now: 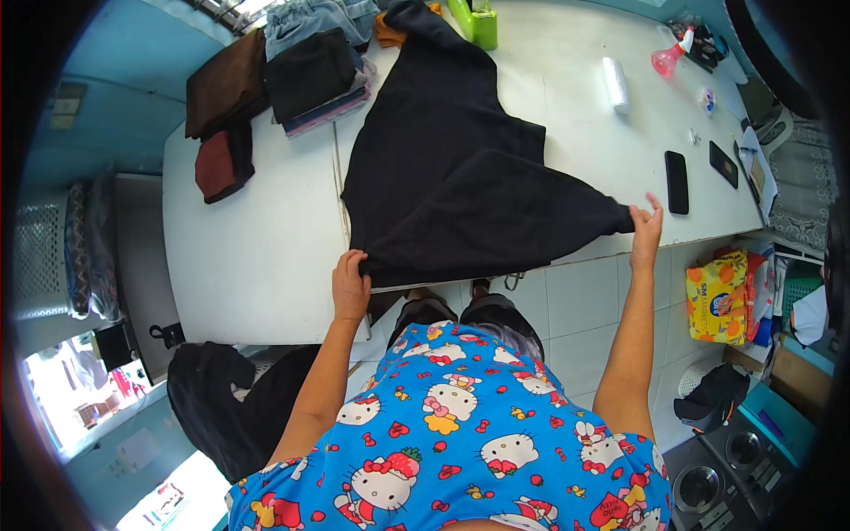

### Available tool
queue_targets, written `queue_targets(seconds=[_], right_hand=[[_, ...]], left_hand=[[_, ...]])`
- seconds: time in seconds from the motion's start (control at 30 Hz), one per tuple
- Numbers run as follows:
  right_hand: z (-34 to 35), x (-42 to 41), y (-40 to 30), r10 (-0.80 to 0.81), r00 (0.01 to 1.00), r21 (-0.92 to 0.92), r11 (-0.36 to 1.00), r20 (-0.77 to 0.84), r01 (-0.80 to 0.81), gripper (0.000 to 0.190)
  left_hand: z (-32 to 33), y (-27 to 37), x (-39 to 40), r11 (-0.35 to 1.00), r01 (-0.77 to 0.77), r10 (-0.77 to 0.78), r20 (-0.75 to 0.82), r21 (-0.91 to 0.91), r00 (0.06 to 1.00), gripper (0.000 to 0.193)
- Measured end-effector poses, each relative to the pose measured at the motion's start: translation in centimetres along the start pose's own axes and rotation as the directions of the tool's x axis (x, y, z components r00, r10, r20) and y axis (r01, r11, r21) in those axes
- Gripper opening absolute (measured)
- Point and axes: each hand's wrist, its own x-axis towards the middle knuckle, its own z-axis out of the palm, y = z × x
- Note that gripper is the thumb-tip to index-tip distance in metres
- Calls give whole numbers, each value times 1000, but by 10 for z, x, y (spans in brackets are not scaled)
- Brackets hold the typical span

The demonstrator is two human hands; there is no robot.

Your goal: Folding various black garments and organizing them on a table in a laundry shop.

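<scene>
A black long-sleeved garment lies spread over the white table in front of me. One sleeve points to the right and bulges loosely near the table's front edge. At that sleeve's end, my right hand pinches the cuff between thumb and fingers. My left hand grips the garment's lower left corner at the table edge, with the fingertips over the cloth. The garment's far end reaches to the back of the table, beside an orange cloth.
Folded clothes, among them a black stack and a brown pile, stand back left. A dark red folded piece lies nearer. To the right are a plastic roll, a pink spray bottle and a black phone. Dark cloth hangs below left.
</scene>
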Motion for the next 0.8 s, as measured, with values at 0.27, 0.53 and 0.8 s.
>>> queue_targets(seconds=[0.27, 0.53, 0.8], right_hand=[[-26, 12, -37, -140, 990, 52, 989, -11, 140, 61], [-35, 23, 4, -80, 997, 154, 985, 16, 77, 58], [-46, 18, 55, -47, 968, -281, 959, -247, -25, 35]], left_hand=[[-8, -25, -8, 991, -74, 81, 56, -113, 995, 29], [-16, -18, -14, 995, -81, 88, 126, -65, 988, 25], [-10, 56, 37, 968, -232, 234, 9, -96, 972, 34]])
